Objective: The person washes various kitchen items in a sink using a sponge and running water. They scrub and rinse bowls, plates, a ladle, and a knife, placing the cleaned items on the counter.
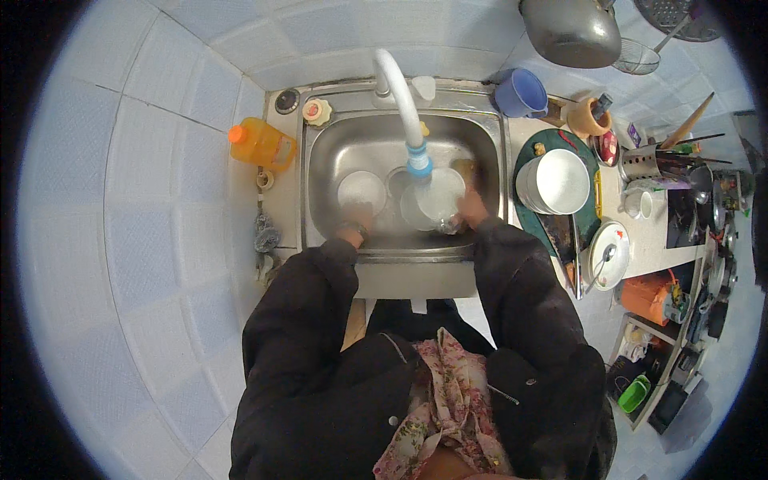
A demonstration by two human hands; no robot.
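Observation:
Both my hands are in the stainless steel sink (pixel 336 138). My left hand (pixel 358 217), blurred, is at the near edge of a small white bowl (pixel 362 191) on the sink's left side; whether its fingers grip the rim is unclear. Under the blue-tipped faucet (pixel 419 161), my right hand (pixel 472 207) holds the right side of a white bowl (pixel 441 192). Another bowl lies partly beneath that one, and more dishware shows behind it. Water splashes at the near side of the bowl by my right hand.
Right of the sink, stacked white bowls (pixel 562 181) and a cleaver (pixel 577 258) rest on a green cutting board (pixel 540 143). A plate with a spoon (pixel 618 240) lies nearby. A blue plastic mug (pixel 521 93) stands at the back right, an orange bottle (pixel 264 144) at left.

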